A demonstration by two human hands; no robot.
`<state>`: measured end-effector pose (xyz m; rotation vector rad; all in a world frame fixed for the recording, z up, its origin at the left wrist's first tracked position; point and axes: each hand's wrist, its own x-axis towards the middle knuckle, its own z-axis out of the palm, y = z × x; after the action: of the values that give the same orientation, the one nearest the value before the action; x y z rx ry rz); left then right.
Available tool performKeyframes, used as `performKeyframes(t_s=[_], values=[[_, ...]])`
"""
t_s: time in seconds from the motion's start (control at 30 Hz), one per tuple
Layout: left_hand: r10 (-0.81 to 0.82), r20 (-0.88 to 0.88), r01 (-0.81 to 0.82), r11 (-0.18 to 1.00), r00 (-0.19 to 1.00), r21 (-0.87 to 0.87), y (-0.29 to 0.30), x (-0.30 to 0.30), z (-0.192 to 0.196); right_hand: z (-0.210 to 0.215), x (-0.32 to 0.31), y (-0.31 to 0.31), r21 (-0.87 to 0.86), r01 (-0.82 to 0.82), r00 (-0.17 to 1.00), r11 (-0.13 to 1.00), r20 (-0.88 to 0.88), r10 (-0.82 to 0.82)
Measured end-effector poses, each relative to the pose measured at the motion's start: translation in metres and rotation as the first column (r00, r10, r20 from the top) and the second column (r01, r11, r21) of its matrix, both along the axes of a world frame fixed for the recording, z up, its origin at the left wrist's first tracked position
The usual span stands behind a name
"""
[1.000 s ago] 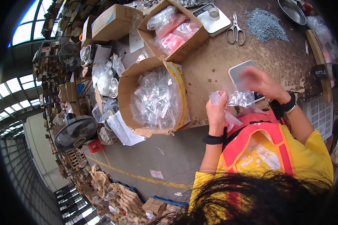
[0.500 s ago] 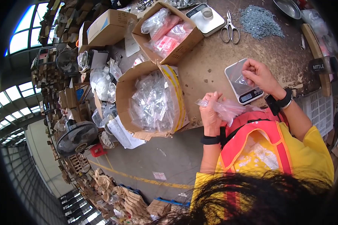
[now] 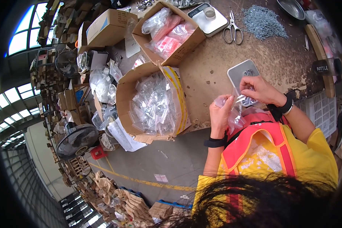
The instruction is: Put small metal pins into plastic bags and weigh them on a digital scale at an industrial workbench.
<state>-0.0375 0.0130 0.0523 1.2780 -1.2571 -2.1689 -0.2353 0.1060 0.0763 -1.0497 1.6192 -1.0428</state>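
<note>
My left hand (image 3: 221, 113) is closed around several clear plastic zip bags (image 3: 236, 121), which hang below the fingers over my red apron. Beside it, my right hand (image 3: 259, 90) is pinched at the bags' upper edge, with clear film stretched between both hands. A small digital scale (image 3: 236, 70) lies flat beyond the hands, its display end hidden by them. Just past the right knuckles, a grey cluster of small metal pieces (image 3: 248, 73) shows over the scale plate. More grey, shiny material sits under the right fingers, but I cannot tell what it is.
To the left, an open carton (image 3: 183, 102) holds filled clear bags; behind it stands a carton (image 3: 186, 47) of clear and red bags. Scissors (image 3: 233, 30), a second scale (image 3: 212, 24) and a pile of small grey metal parts (image 3: 263, 22) lie at the back.
My left hand has moved right and slightly down with the bags, close to my right hand. The right hand has come lower over the scale, and the grey cluster now shows there.
</note>
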Motion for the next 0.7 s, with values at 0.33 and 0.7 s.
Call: performKeyframes(t_s=[0.33, 0.7], values=[[-0.093, 0.215, 0.178, 0.890, 0.972, -0.421, 0.010, -0.004, -0.008, 0.004, 0.019, -0.009, -0.429, 0.100, 0.809, 0.898, -0.490, -0.325], [0.194, 0.054, -0.182, 0.968, 0.979, -0.173, -0.001, 0.003, -0.005, -0.019, -0.008, 0.007, 0.067, -0.008, 0.997, 0.998, -0.071, 0.013]])
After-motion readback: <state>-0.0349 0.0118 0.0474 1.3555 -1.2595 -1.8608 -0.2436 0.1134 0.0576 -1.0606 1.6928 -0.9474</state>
